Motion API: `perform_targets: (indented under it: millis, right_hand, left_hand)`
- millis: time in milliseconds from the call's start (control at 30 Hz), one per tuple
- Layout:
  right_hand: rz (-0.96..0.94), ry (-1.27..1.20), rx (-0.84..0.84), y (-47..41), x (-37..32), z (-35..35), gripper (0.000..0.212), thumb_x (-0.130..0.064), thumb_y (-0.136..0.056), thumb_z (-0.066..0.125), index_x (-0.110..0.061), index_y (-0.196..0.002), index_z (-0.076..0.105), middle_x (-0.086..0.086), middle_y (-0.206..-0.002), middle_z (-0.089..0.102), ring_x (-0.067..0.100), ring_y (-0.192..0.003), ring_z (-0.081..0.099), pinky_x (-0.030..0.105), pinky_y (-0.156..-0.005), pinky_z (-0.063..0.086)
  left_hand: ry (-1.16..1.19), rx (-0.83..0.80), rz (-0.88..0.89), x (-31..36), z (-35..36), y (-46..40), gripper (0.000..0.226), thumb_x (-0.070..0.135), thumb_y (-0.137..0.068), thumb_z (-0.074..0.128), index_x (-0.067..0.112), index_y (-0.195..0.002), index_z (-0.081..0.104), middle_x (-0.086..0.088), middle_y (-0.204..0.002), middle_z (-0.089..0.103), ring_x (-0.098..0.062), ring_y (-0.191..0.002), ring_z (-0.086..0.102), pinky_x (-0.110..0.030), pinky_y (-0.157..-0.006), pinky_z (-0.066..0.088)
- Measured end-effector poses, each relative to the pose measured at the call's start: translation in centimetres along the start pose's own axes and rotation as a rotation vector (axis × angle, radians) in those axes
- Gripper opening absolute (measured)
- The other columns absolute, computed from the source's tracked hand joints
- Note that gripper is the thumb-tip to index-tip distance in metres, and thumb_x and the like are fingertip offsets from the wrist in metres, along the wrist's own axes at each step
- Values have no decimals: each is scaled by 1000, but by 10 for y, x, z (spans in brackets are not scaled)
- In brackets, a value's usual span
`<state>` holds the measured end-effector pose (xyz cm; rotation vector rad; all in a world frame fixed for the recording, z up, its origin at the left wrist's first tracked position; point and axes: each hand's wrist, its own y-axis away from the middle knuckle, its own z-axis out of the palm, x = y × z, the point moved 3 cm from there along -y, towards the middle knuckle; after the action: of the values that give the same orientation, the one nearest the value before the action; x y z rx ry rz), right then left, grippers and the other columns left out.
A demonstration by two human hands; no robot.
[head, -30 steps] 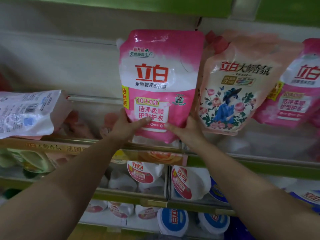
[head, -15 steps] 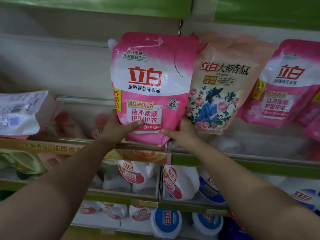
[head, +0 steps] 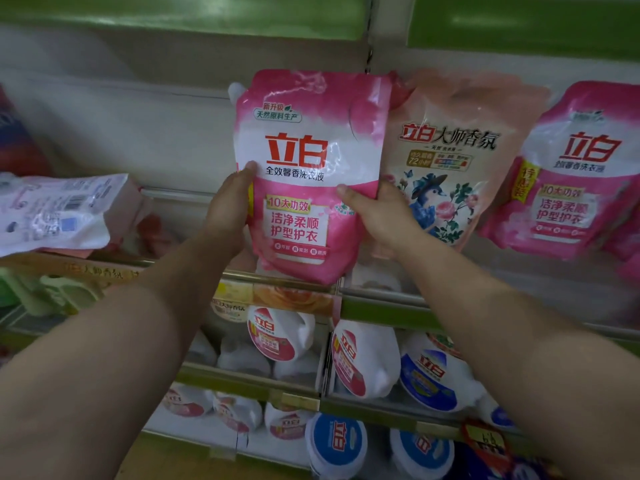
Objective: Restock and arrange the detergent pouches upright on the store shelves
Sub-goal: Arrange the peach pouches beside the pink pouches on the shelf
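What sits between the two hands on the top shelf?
In the head view, the pink detergent pouch stands upright between the left hand and right hand, which hold its sides.

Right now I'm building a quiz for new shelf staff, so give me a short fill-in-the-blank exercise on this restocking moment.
1. Both hands, left hand and right hand, hold the ____ detergent pouch by its sides.
2. The peach pouch just right of it shows a figure wearing a ____ hat.
3. The white-backed pouch at far left lies ____ instead of upright.
4. On the shelves below stand white detergent ____.

Missing words: pink; blue; flat; jugs
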<state>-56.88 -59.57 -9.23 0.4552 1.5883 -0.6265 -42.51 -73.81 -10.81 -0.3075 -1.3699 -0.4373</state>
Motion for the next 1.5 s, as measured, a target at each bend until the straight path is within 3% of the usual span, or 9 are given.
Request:
perform_targets:
  millis: [200, 367, 467, 600, 800, 933, 1067, 1267, 1500]
  right_hand:
    - [15, 43, 98, 9, -2, 5, 2, -23, -90, 62, -24, -89, 62, 2, -99, 69, 22, -95, 66, 42, -90, 53]
    - [15, -28, 181, 22, -9, 4, 2, -17, -91, 61, -16, -90, 62, -5, -81, 66, 10, -73, 64, 26, -69, 53]
    - [24, -32, 235, 30, -13, -2, 8, -19, -91, 61, -17, -84, 62, -1, -84, 68, 13, -75, 64, 29, -73, 51]
    - [29, -48, 278, 43, -22, -16, 11, -23, -92, 58, -19, -83, 60, 3, -90, 69, 16, -77, 65, 34, -72, 51]
    - [27, -46, 467, 62, -35, -49, 13, -27, -90, 62, -18, -82, 59, 6, -88, 70, 24, -81, 68, 43, -82, 55]
    - [-18, -36, 531, 85, -37, -76, 14, -23, -91, 61, -13, -81, 59, 0, -76, 68, 12, -66, 68, 29, -64, 55]
    - [-7, 12, 594, 105, -35, -108, 23, -26, -92, 59, -4, -96, 62, 2, -80, 69, 13, -68, 68, 24, -58, 53]
    - [-11, 40, 717, 123, -34, -172, 18, -27, -91, 62, -14, -78, 61, 1, -79, 69, 22, -76, 68, 40, -77, 56]
    - [-17, 63, 784, 126, -35, -261, 22, -26, -91, 61, -3, -94, 62, 10, -90, 70, 28, -83, 69, 45, -82, 55]
  left_hand:
    - [-21, -71, 61, 2, -6, 10, 14, 25, -91, 62, 19, -104, 63, -7, -103, 73, -26, -94, 70, -46, -89, 54]
    - [-22, -103, 95, 8, -5, 22, 20, 15, -89, 65, 13, -109, 62, -9, -105, 71, -23, -90, 70, -42, -83, 57]
    - [-33, -122, 112, 13, 0, 31, 12, 12, -87, 66, 16, -99, 63, -6, -97, 71, -15, -78, 70, -32, -69, 60]
    - [-57, -142, 147, 19, 13, 42, 19, 13, -87, 67, 12, -105, 61, -1, -93, 70, -10, -75, 68, -20, -55, 56]
    - [7, -229, 134, 23, 51, 57, 8, 15, -87, 68, 18, -92, 63, -1, -89, 73, -16, -76, 72, -32, -66, 58]
    - [46, -288, 93, 13, 80, 69, 8, 14, -86, 69, 19, -87, 63, 3, -81, 72, -14, -70, 72, -34, -65, 58]
    - [63, -352, 61, 2, 112, 83, 8, 14, -87, 68, 18, -91, 62, 0, -87, 72, -16, -74, 71, -34, -66, 57]
    - [56, -434, 41, -7, 180, 103, 12, 17, -88, 68, 17, -98, 61, -3, -94, 72, -21, -80, 72, -38, -70, 59]
    - [61, -485, 10, -25, 269, 120, 17, 16, -89, 66, 16, -104, 59, -4, -95, 72, -20, -76, 73, -39, -67, 60]
